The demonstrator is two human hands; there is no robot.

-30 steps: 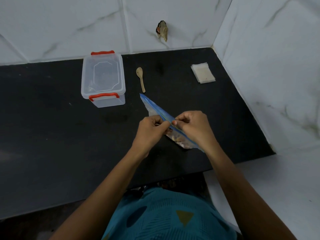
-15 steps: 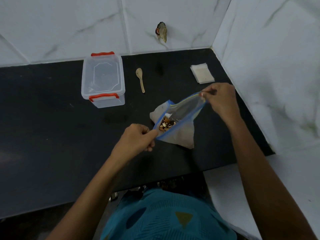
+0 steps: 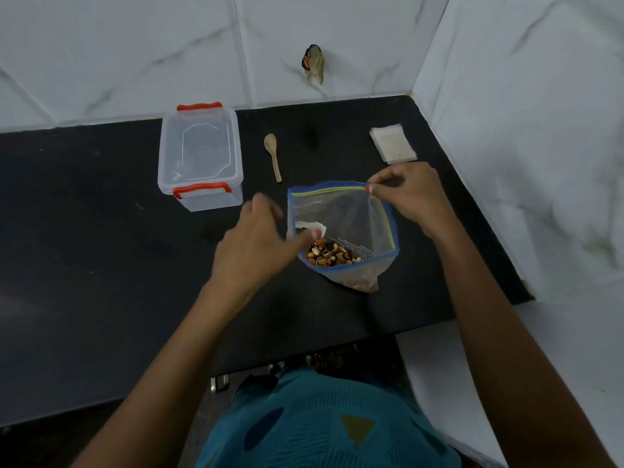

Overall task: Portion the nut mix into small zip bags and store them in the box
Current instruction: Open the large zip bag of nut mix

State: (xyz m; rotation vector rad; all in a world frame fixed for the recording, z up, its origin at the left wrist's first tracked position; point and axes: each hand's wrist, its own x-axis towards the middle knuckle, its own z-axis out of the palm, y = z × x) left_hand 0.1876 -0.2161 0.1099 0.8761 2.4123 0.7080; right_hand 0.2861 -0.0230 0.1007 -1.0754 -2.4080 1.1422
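Wooden spoon (image 3: 273, 153) lies right of the lidded box (image 3: 201, 153), handle toward the person and nearer the left hand (image 3: 256, 238). That hand's grip is too blurred to tell; its thumb (image 3: 309, 235) is at the zip bag's (image 3: 344, 214) near rim. Nut mix (image 3: 332, 255) sits in the bag's bottom; right hand (image 3: 405, 194) pinches its far rim open.

Black counter (image 3: 84, 231) bears lidded box (image 3: 201, 157), wooden spoon (image 3: 273, 155), small bags (image 3: 393, 143), nut bag (image 3: 341, 217).

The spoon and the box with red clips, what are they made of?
The spoon looks like pale wood, matte and tan, though it could be bamboo. The box seems clear, glossy plastic: the counter shows through it.
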